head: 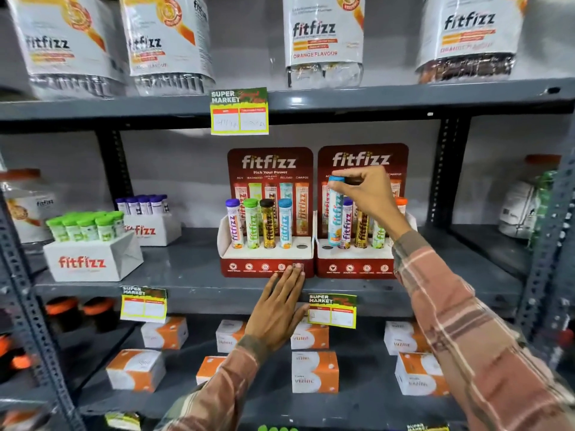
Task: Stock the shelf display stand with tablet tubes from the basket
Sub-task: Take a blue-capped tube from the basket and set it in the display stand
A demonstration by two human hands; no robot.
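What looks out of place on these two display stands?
The blue-capped tube in the right hand sits higher than its neighbours, above the right stand's empty left hole. The left stand has an empty right hole.

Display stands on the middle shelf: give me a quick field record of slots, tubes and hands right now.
left stand: four tubes seated, rightmost slot empty
right stand: leftmost slot empty
right hand: grips blue-capped tube by its cap, above the right stand's left end
left hand: flat against shelf edge, fingertips at left stand's front
basket: not in view
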